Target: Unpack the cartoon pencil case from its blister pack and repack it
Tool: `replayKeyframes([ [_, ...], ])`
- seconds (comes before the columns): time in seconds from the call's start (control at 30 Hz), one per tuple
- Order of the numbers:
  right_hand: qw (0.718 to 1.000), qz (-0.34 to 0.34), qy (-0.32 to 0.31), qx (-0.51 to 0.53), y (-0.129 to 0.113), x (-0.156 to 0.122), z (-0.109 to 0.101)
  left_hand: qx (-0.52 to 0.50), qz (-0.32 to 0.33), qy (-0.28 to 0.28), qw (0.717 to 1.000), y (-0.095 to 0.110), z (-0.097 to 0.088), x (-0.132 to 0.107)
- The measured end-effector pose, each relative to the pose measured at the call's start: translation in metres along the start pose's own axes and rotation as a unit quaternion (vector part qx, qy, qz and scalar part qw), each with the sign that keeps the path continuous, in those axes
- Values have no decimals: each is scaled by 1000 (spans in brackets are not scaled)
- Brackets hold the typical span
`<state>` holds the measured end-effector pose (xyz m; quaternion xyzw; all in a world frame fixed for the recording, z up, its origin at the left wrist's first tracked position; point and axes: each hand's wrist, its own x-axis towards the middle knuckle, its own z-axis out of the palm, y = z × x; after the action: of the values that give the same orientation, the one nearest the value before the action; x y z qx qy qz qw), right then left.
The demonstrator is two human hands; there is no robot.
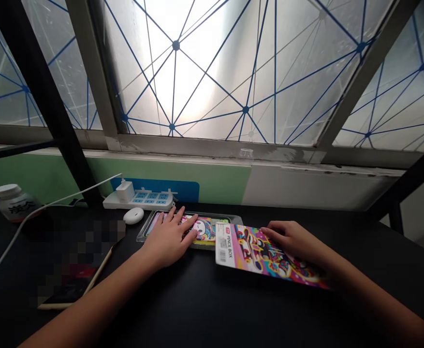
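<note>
Reading the head camera from my station, I see the left hand (pixel 168 239) spread flat on a cartoon-printed box (pixel 204 230) lying in a see-through plastic tray (pixel 233 218); its grip is open, and the fingers hide much of the print. The right hand (pixel 291 240) rests on a colourful pencil box (pixel 266 256), its grip open on top, not closed around it; that box lies on the black counter (pixel 360 280), touching the tray's near corner. Behind them sit a white mouse (pixel 135 215) and a white power strip (pixel 139 199); farther left stands a white-capped bottle (pixel 14 203), with a white cable (pixel 63 203) running past. A pixelated patch (pixel 77 256) hides whatever lies left of the left hand; I can't make it out.
</note>
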<state>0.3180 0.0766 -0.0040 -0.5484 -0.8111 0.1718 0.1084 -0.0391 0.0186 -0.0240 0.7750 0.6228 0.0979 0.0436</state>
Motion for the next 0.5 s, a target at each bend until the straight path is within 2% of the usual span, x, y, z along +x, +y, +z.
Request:
replayKeyframes([
  [0.07, 1000, 18, -14, 0, 13, 7, 0, -1, 15, -1, 1000, 0, -2, -5],
  [0.13, 1000, 22, -15, 9, 15, 8, 3, -6, 23, -3, 1000, -1, -3, -11],
  [0.33, 997, -30, 42, 59, -24, -4, 19, -23, 26, -23, 999, -2, -9, -26],
  [0.43, 997, -24, 17, 74, -41, -11, 27, -26, 28, -34, 999, -2, -11, -29],
  [0.5, 995, -24, -4, 95, -43, -11, 29, -27, 33, -34, 998, -2, -12, -31],
])
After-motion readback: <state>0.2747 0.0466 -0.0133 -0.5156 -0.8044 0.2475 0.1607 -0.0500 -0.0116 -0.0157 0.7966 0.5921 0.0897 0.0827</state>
